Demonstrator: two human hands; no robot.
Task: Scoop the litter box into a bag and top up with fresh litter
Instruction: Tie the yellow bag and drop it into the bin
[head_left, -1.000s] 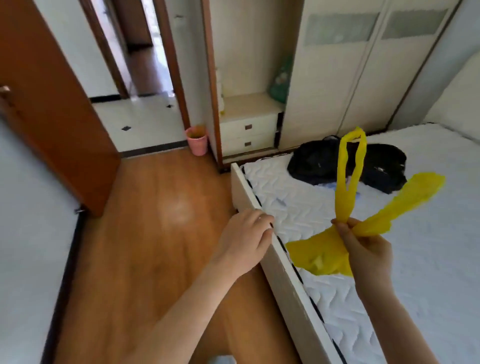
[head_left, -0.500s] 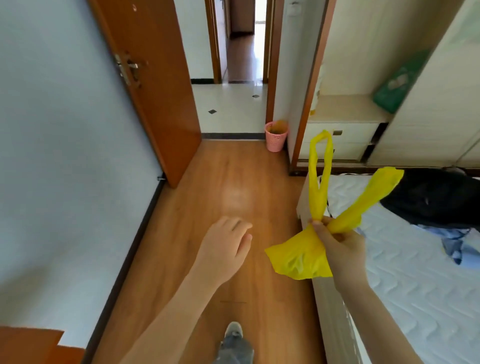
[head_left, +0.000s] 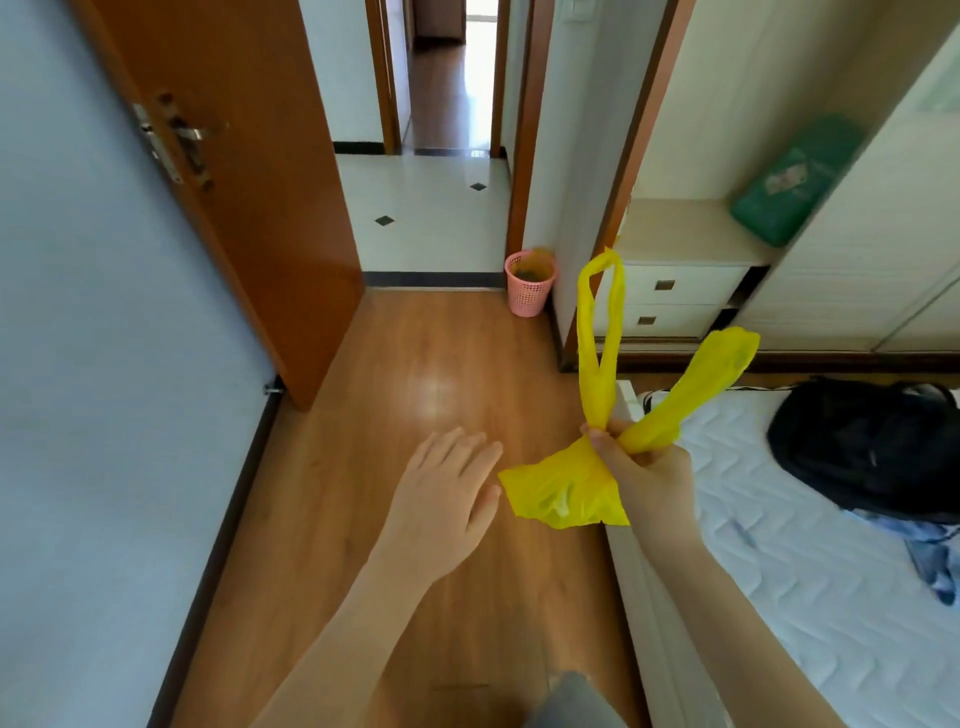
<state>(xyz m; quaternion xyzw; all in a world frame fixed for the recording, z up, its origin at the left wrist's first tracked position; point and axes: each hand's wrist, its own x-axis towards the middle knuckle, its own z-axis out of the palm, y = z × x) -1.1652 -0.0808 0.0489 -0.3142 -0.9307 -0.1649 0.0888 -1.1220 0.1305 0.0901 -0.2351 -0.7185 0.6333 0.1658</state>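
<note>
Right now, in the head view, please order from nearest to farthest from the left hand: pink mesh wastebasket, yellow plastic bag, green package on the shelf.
1. Yellow plastic bag, just right of the left hand.
2. Pink mesh wastebasket, ahead by the doorway.
3. Green package, far right, on the shelf.

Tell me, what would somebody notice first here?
The bright yellow bag, gripped in the right hand near the bed's edge, its two handles sticking up. Then the pink bin on the floor by the doorway, and the open left hand over the wooden floor.

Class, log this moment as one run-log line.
right hand: grips yellow bag | left hand: open, empty | litter box: not in view
</note>
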